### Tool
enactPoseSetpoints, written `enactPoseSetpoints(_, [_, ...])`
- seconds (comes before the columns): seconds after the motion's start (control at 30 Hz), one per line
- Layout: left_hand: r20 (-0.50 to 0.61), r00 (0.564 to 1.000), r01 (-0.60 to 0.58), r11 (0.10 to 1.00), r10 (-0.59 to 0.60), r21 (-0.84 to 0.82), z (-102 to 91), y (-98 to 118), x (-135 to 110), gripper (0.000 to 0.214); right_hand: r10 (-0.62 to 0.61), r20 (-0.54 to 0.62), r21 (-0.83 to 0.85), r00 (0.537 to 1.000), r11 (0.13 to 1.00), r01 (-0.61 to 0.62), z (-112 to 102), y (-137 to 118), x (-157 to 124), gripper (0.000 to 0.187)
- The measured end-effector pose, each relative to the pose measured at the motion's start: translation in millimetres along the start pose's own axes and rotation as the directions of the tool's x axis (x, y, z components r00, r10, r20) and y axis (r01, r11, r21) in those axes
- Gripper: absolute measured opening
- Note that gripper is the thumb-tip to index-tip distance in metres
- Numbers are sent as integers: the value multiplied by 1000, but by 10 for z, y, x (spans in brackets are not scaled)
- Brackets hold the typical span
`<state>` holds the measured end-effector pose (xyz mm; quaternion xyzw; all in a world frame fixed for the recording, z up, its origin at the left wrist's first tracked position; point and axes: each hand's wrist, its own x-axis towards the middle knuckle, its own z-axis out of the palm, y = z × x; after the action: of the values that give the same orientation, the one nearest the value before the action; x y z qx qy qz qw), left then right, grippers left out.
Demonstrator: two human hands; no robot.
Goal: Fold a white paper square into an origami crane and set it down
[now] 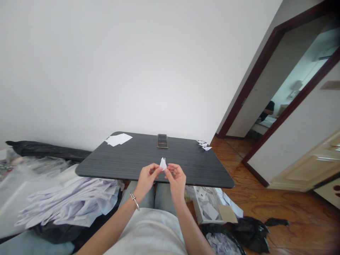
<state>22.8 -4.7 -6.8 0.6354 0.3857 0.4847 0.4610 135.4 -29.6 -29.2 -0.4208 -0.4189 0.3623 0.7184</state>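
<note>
A small folded white paper piece (163,164) with two upright points is held above the near part of the dark table (127,156). My left hand (149,176) pinches its lower left side between thumb and finger. On the opposite side, my right hand (175,176) grips the lower right edge the same way, its other fingers curled. Several folded paper pieces (204,145) with pointed ends sit at the table's right back corner. Flat white sheets (118,139) lie overlapping at the left back corner.
A phone-like dark device (162,141) stands near the table's back edge by the wall. On the left is a heap of white cloth or paper (71,200). Below right are a white box (205,205), a bag of paper scraps (221,242) and a black plastic bag (252,232).
</note>
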Motion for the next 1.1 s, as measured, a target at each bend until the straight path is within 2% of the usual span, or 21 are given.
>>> enactPoseSetpoints(0.23, [9,1000,-3,998,3,67,10,26,-15,23,11,5,-13,1000,1000,-11,9,4,-4,13])
enactPoseSetpoints(0.6, [68,998,12,999,-15,45,-11,-117,21,26,85,27,80,996,993,-87,-15,59,32,13])
enactPoseSetpoints(0.73, [11,1000,-3,1000,3,1,6,-97,6,20,110,19,119,994,987,-112,-14,87,41,15])
enactPoseSetpoints(0.83, [-55,997,-64,995,60,-72,13,-73,-11,19,125,19,153,992,980,-127,-6,86,37,16])
enactPoseSetpoints(0.93, [-61,993,-103,990,98,-92,13,-65,-17,18,126,20,163,992,978,-128,-1,78,33,16])
enactPoseSetpoints(1.1, [-15,1000,-21,993,20,-117,21,-72,-7,14,108,26,155,994,982,-111,3,68,38,16])
